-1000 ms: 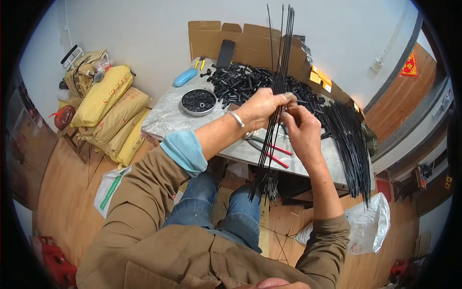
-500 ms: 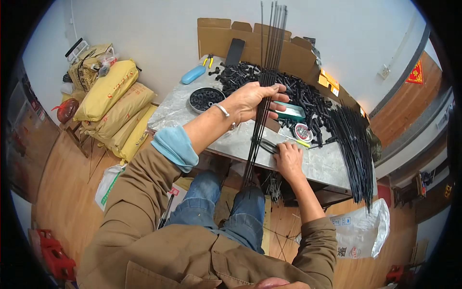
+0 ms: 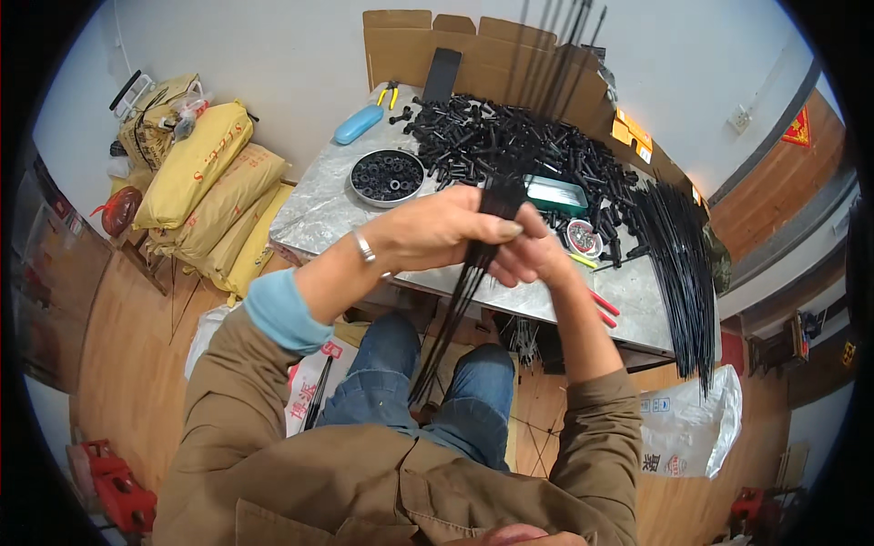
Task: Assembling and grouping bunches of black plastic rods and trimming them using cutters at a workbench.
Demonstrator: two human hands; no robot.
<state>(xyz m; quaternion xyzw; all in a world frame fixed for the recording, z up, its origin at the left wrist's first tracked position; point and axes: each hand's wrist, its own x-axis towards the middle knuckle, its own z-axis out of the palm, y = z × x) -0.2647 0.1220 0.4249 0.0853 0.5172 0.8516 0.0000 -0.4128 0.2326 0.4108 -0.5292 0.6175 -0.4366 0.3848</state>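
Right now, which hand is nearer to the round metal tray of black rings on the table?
Left. The left hand grips the bundle of thin black rods just right of the round tray. The right hand also holds the bundle, but on its far side, farther from the tray.

- Rods (image 3: 473,273): thin, black, dull sheen, like coated metal.
- Table (image 3: 319,205): grey marbled top, smooth, faintly glossy.
- Box (image 3: 473,50) at 12 o'clock: brown cardboard, matt.
- Sacks (image 3: 205,191) at 9 o'clock: yellow woven plastic, slight shine.
- Parts (image 3: 510,146): black matt plastic.
- Jacket (image 3: 300,473): tan cloth; jeans (image 3: 382,382): blue denim.
- Floor (image 3: 118,337): wood, smooth.
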